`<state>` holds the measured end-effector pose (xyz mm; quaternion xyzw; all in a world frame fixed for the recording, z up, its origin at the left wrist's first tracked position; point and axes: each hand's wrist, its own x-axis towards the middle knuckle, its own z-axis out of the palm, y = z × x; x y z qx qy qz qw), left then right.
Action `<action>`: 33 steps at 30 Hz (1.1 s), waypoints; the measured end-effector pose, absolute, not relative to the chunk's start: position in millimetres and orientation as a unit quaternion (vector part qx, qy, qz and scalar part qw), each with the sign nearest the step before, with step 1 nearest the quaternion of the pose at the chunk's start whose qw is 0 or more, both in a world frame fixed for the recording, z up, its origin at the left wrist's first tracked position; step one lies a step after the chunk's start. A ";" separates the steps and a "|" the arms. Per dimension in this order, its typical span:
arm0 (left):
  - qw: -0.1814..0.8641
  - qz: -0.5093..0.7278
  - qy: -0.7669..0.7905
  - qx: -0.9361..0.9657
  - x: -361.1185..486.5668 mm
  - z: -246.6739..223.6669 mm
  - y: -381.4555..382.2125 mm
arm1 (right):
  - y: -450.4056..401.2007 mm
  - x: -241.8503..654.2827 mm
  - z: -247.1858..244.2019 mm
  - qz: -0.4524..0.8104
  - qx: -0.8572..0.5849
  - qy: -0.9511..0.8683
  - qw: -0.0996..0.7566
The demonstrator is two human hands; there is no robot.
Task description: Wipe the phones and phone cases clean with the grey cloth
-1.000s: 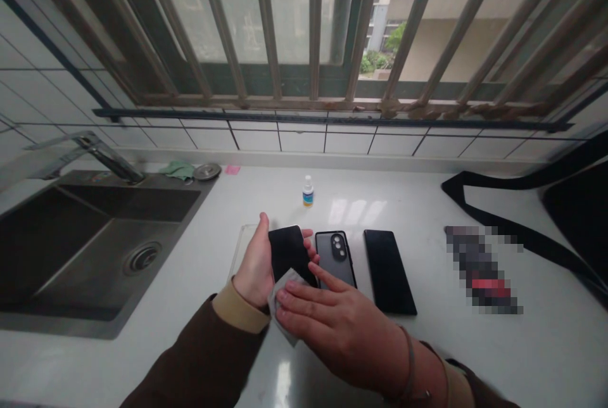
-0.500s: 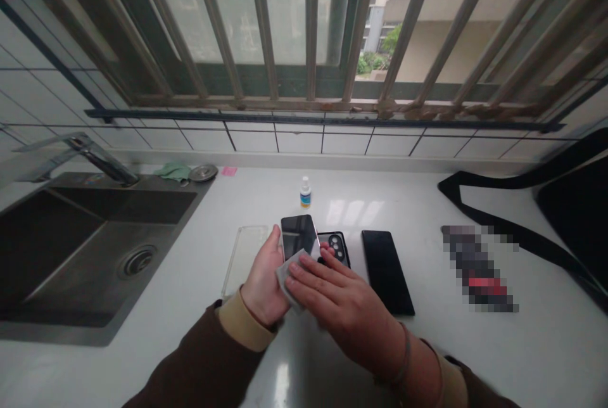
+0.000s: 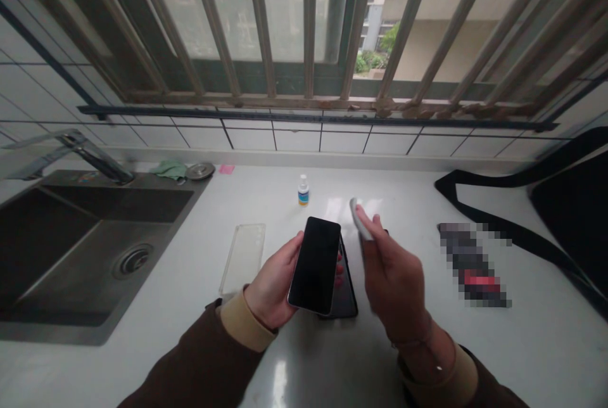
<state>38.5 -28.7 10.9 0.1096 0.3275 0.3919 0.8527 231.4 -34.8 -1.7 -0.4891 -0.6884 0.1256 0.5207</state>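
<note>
A smartphone [image 3: 316, 265] with a dark screen lies tilted in my left hand [image 3: 275, 281], the fingers wrapped round its right edge. To its right, my right hand [image 3: 399, 278] is raised off the screen and pinches a small folded grey-white cloth [image 3: 362, 221] at the fingertips. Partly hidden below the phone is a black phone case [image 3: 348, 297] on the counter. A clear phone case [image 3: 243, 259] lies left of my left hand. Behind the phone stands a small white bottle [image 3: 303, 194] with a blue and orange label. My right hand covers nearly all of a second black device.
On the left is a steel sink [image 3: 107, 256] with a tap [image 3: 97, 158], a green cloth [image 3: 170, 170] and a drain lid [image 3: 200, 171]. A pixelated item [image 3: 475, 268] and a black strap [image 3: 498, 177] lie right. Window bars [image 3: 310, 28] rise behind the counter.
My right hand, with the cloth, has lifted off the phone and moved right. The phone has turned and its whole screen now shows. The second black device has become mostly hidden.
</note>
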 end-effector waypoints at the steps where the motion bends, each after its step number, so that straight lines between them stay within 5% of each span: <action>1: 0.856 0.397 0.315 0.103 40.2 9.9 -28.9 | -33.8 229.7 -3.9 0.108 -0.452 -0.741 0.485; 5: 0.831 0.452 0.316 0.073 41.1 6.9 -23.8 | -31.6 221.0 -12.9 0.075 -0.361 -0.855 0.365; 11: 0.814 0.453 0.359 0.057 24.7 5.7 -14.7 | -42.3 212.8 -7.9 0.111 -0.227 -0.918 0.305; 16: 0.794 0.462 0.388 0.071 14.9 7.2 -10.3 | -51.6 210.6 0.4 0.228 -0.184 -0.896 0.335; 20: 0.783 0.486 0.374 0.099 17.7 12.8 -9.8 | -51.4 219.0 5.8 0.340 -0.324 -0.764 0.442; 25: 0.820 0.421 0.368 0.124 27.0 20.4 -19.2 | -37.1 235.1 7.5 0.169 -0.540 -0.644 0.516; 33: 0.862 0.327 0.363 0.134 32.8 12.4 -32.3 | -23.9 225.7 -13.9 0.056 -0.387 -0.857 0.336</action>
